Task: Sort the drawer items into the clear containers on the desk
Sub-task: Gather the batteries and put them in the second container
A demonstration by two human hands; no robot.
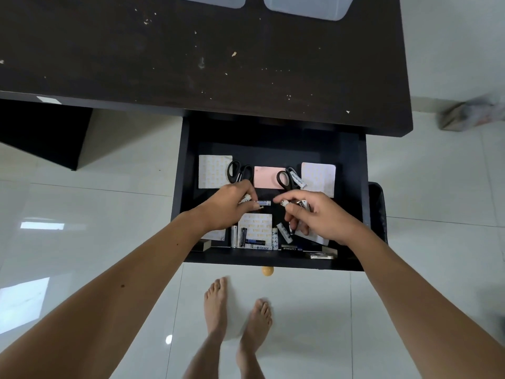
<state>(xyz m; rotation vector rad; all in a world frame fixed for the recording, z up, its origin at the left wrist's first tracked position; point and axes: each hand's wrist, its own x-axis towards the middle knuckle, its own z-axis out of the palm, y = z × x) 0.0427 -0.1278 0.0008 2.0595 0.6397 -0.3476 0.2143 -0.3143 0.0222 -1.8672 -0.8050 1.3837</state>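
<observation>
Loose black and white cylindrical batteries (252,237) are seen along the near edge of the open black drawer (180,187); above them a white battery is pinched by the curled left hand (232,205), and apparently two more are gripped by the right hand (314,214); further back lie two black-handled scissors (240,172) among pale note pads (214,170); two clear plastic containers (308,6) stand on the dark desk (191,56).

We see two bare forearms entering from the lower corners of the frame, with no sleeves, watch or rings visible. The left hand (232,205) and right hand (314,214) appear ungloved. Bare feet (237,318) show at bottom centre, seemingly unshod.
</observation>
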